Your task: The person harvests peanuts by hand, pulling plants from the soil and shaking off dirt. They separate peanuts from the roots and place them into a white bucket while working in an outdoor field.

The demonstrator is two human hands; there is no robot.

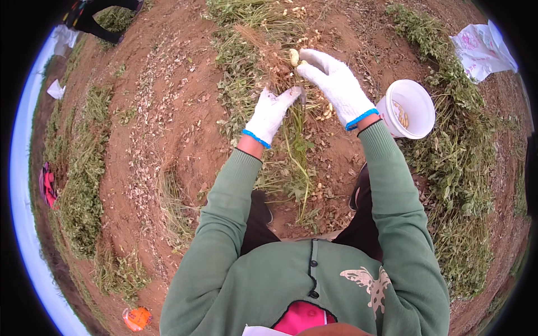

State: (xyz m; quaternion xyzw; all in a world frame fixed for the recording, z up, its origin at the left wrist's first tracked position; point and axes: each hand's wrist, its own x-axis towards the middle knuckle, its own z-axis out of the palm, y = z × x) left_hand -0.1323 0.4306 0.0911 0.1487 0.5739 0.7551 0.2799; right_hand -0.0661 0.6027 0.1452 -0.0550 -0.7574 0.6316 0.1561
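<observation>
Both of my hands wear white knit gloves with blue cuffs. My left hand (270,115) is closed round the stems of an uprooted peanut plant (298,148); its leafy stems trail down toward me, and its brown roots (276,66) spread above the hand. My right hand (335,84) is at the right side of the roots, with thumb and fingers closed at a pale peanut (294,57). The fingers partly hide the pods there. Loose peanuts (327,113) lie on the soil beneath my right hand.
A white bucket (424,107) with some peanuts inside stands right of my right hand. Rows of pulled plants (457,196) lie on both sides over reddish soil. A white printed bag (483,51) is at the far right, an orange bag (137,318) at the lower left. Another person's dark-clothed leg (96,25) shows top left.
</observation>
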